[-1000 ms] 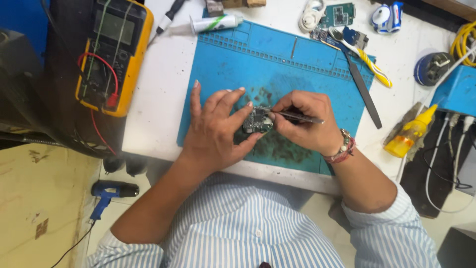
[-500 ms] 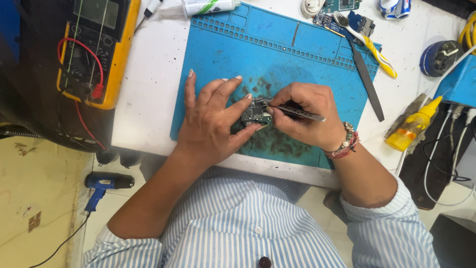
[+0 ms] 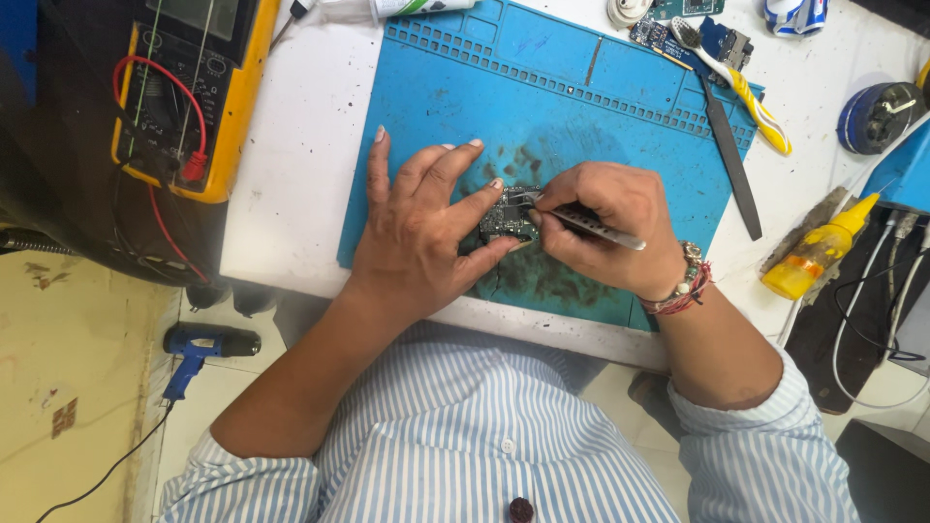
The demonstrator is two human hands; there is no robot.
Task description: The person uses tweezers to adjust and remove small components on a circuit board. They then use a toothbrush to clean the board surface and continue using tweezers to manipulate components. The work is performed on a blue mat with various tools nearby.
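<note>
A small dark circuit board (image 3: 504, 221) lies on a blue work mat (image 3: 465, 107), among dark smudges. My left hand (image 3: 417, 232) rests on the mat with fingers spread, its thumb and forefinger pinching the board's edges. My right hand (image 3: 605, 225) grips metal tweezers (image 3: 591, 223), whose tips touch the top of the board. A beaded bracelet sits on my right wrist.
A yellow multimeter (image 3: 184, 87) with red leads stands at the left. A toothbrush (image 3: 741, 82) and a flat metal tool (image 3: 731, 160) lie at the mat's right edge. A yellow squeeze bottle (image 3: 819, 247) and cables are further right. A blue heat tool (image 3: 199, 349) lies on the floor.
The view has shifted, so the hands and mat sit lower and more central. Both hands stay on the board, with the tweezers' tips still at it.
</note>
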